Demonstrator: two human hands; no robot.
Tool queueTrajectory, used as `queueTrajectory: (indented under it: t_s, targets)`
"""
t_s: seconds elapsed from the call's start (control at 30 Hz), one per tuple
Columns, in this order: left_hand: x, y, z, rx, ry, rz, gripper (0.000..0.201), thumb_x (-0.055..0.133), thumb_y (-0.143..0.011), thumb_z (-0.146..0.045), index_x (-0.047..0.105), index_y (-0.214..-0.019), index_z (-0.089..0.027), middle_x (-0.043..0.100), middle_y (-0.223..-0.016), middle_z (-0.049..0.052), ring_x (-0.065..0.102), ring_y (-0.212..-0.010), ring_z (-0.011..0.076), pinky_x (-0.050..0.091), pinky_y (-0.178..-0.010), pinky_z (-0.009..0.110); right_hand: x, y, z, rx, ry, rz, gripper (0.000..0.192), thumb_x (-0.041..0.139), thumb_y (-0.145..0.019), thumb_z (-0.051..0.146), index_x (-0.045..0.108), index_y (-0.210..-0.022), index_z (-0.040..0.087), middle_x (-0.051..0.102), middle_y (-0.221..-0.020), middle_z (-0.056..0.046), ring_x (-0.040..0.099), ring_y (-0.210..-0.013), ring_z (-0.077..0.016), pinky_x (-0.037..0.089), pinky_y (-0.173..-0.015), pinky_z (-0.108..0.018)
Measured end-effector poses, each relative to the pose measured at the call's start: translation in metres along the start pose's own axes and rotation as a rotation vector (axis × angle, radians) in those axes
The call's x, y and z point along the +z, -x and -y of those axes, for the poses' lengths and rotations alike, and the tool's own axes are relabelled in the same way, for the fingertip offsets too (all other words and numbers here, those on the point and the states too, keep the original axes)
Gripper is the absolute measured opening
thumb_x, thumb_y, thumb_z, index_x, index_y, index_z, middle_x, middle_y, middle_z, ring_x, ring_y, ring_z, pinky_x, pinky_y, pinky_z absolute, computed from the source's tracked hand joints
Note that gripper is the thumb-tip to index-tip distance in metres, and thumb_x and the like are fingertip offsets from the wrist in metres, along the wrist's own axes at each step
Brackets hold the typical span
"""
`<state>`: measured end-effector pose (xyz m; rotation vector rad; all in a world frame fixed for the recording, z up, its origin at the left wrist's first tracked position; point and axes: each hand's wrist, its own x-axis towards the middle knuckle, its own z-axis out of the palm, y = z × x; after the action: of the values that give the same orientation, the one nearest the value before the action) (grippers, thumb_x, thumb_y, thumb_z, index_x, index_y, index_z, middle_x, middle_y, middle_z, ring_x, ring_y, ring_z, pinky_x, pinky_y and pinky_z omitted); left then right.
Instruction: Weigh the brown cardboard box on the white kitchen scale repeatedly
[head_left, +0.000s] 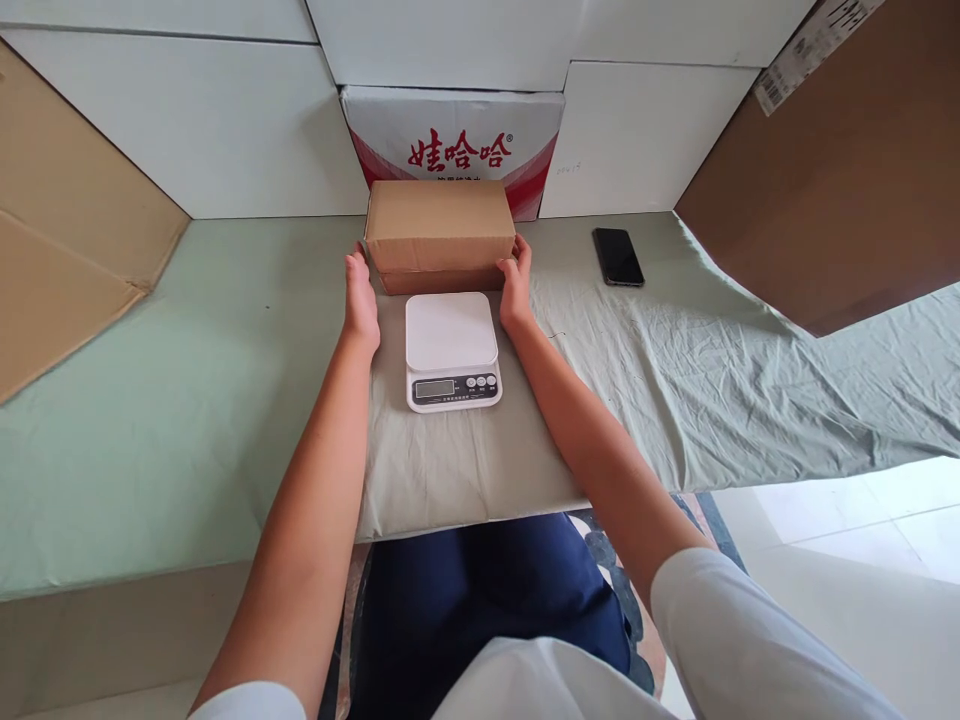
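Observation:
A closed brown cardboard box (440,240) sits on the cloth, in front of a white and red carton. My left hand (361,303) is against its left side, its fingers partly hidden by the box edge. On the opposite side, my right hand (517,284) presses the right end, with fingers around the corner. Together the two hands hold the box between them. Just in front of it, between my wrists, lies a white digital kitchen scale (452,340) with a blank-looking display and round buttons. Nothing rests on its platform.
Behind the box stands the white and red carton (457,120) with red lettering. A black phone (619,257) lies to the right. Large cardboard panels rise at the left (67,220) and right (817,190). A pale green cloth (225,400) covers the table.

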<state>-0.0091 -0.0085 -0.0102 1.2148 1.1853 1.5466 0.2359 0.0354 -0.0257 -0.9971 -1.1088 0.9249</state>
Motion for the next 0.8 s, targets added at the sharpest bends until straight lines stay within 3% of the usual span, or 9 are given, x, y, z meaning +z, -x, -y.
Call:
queueTrajectory:
  t_s: [0.17, 0.27, 0.53, 0.8]
  targets:
    - [-0.021, -0.005, 0.004, -0.009, -0.027, 0.031, 0.098, 0.025, -0.080, -0.099, 0.043, -0.160, -0.046, 0.020, -0.180, -0.014, -0.001, -0.169, 0.0179, 0.001, -0.141, 0.039, -0.001, -0.001, -0.005, 0.032, -0.042, -0.051, 0.076, 0.045, -0.084, 0.062, 0.028, -0.151, 0.030, 0.036, -0.162, -0.010, 0.035, -0.158, -0.0275, 0.030, -0.133, -0.055]
    - [-0.025, -0.007, 0.005, -0.009, -0.019, 0.056, 0.101, 0.026, -0.075, -0.101, 0.040, -0.161, -0.049, 0.017, -0.179, -0.017, -0.006, -0.168, 0.0177, -0.003, -0.140, 0.039, 0.001, -0.001, -0.004, 0.030, -0.062, -0.062, 0.077, 0.045, -0.085, 0.064, 0.028, -0.152, 0.030, 0.032, -0.166, -0.009, 0.030, -0.162, -0.0266, 0.027, -0.135, -0.056]
    - [-0.015, -0.005, 0.001, -0.073, 0.016, 0.050, 0.106, 0.030, -0.075, -0.100, 0.040, -0.162, -0.041, 0.019, -0.180, -0.010, 0.006, -0.169, 0.0171, 0.008, -0.140, 0.037, 0.001, -0.002, -0.001, 0.032, -0.049, -0.008, 0.082, 0.047, -0.083, 0.070, 0.030, -0.151, 0.029, 0.037, -0.168, -0.010, 0.035, -0.160, -0.0264, 0.031, -0.134, -0.054]
    - [-0.006, -0.001, -0.003, -0.028, 0.061, 0.094, 0.094, 0.031, -0.081, -0.097, 0.054, -0.153, -0.042, 0.039, -0.174, -0.005, 0.023, -0.167, 0.0183, 0.021, -0.137, 0.038, 0.003, 0.005, 0.011, -0.019, 0.009, 0.069, 0.064, 0.050, -0.084, 0.068, 0.048, -0.134, 0.028, 0.056, -0.152, -0.007, 0.050, -0.146, -0.0263, 0.037, -0.132, -0.051]
